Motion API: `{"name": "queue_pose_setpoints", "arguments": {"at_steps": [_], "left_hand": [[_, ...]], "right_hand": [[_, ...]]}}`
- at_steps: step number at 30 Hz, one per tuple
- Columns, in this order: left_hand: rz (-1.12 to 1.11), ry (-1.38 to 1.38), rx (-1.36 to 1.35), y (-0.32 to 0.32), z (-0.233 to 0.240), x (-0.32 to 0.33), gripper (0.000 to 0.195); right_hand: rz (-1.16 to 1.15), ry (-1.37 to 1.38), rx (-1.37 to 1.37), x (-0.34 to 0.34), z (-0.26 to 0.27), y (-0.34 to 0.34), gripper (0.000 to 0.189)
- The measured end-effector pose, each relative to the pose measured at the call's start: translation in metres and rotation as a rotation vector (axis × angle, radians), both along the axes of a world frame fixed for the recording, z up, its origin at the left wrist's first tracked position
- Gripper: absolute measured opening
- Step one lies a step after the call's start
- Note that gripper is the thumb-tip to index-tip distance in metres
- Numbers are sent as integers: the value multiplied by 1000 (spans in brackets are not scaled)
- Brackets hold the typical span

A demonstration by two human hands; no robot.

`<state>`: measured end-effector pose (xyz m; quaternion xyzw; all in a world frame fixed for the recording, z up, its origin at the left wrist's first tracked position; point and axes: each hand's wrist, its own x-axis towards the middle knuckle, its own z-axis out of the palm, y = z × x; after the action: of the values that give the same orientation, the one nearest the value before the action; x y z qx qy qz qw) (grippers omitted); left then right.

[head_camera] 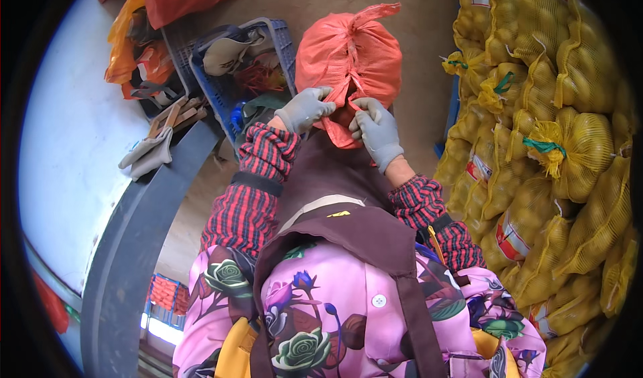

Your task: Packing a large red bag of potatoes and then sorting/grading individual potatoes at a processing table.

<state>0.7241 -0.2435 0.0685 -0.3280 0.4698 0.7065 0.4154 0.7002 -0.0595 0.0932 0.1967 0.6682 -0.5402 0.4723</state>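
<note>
A full red woven plastic sack (pixel 374 59) stands in front of me, its top gathered and partly tied together. My left hand (pixel 304 111), in a grey work glove, pinches a strip of the sack's fabric at the near side of the bundle. On the right, my right hand (pixel 378 129), gloved the same way, grips another strip close to a dark gap in the fabric. A loose red flap hangs between the two hands. The contents of the sack are hidden.
A blue plastic crate (pixel 286 51) at the left holds a beige cap (pixel 224 55) and red strings. Beside it are a folding wooden stool (pixel 173 119) and orange bags (pixel 123 41). Yellow mesh sacks (pixel 537 187), several with green ties, are stacked along the right.
</note>
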Motion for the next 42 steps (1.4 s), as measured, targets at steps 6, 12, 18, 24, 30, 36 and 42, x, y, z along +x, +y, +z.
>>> {"name": "queue_pose_setpoints", "arguments": {"at_steps": [6,12,18,24,30,36,42], "left_hand": [[-143,112,-10,-3,-19,14,33],[165,-96,86,-13,-12,16,34],[112,27,-97,0,0,19,26],[-56,234,-479,10,-2,32,24],[-174,463,-884,49,54,26,29],[-354,625,-1084,67,47,55,53],[-189,567,-891,61,47,62,56]], "right_hand": [[-18,-30,-54,0,-2,-8,30],[68,103,23,5,-3,-9,25],[146,173,29,7,-8,-15,25],[-156,-258,-129,7,-6,-22,29],[-330,-319,-418,8,-16,-21,15],[-327,-225,-430,8,-33,-27,7],[-458,-462,-611,10,-51,-18,8]]}}
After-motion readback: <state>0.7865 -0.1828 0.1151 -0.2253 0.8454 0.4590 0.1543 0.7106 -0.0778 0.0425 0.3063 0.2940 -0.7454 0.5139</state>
